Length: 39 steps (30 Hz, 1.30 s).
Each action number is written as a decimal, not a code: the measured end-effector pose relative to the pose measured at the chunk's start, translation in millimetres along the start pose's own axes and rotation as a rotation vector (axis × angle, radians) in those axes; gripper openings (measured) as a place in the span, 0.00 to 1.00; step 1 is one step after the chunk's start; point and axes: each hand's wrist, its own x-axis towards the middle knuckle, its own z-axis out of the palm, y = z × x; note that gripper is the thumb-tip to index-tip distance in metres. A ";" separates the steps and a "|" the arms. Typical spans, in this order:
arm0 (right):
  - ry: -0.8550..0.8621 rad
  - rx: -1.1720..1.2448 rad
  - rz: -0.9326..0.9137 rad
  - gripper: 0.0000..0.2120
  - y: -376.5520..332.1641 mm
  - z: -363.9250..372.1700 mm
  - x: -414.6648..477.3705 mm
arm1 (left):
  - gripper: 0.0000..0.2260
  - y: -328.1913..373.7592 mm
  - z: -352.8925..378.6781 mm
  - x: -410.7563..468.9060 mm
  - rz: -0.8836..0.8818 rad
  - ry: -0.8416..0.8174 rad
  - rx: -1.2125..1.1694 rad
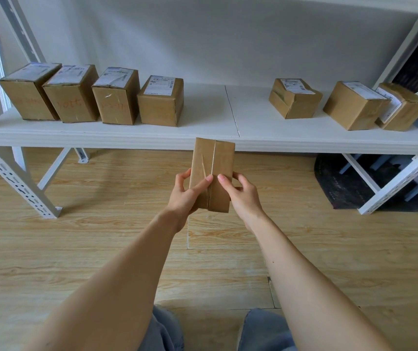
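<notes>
A small brown cardboard box [213, 160] with a taped seam facing me is held in the air in front of the white shelf [202, 138]. My left hand [185, 196] grips its lower left side, thumb on the seam face and fingers behind. My right hand [240, 193] grips the lower right side, thumb on the front near the seam. The box's far face is hidden.
Several labelled cardboard boxes stand in a row on the shelf's left [116, 96], and three more sit on its right [295, 98]. Between the two groups lies bare shelf. White metal rack legs [13, 178] stand on the wooden floor; a dark mat [342, 183] lies under the right end.
</notes>
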 end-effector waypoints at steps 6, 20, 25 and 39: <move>0.019 0.026 0.154 0.22 -4.7 -3.4 4.4 | 0.32 3.4 -2.9 1.8 -0.010 -0.026 0.042; -0.078 0.200 0.062 0.23 -4.1 -5.6 7.0 | 0.35 1.7 -4.4 6.0 -0.067 -0.051 0.066; -0.033 0.158 0.040 0.24 0.3 -5.6 8.8 | 0.31 1.3 -0.8 5.5 -0.054 -0.027 0.066; -0.084 0.145 0.086 0.15 -9.2 -13.7 6.1 | 0.28 5.2 -3.0 6.0 0.016 0.058 0.098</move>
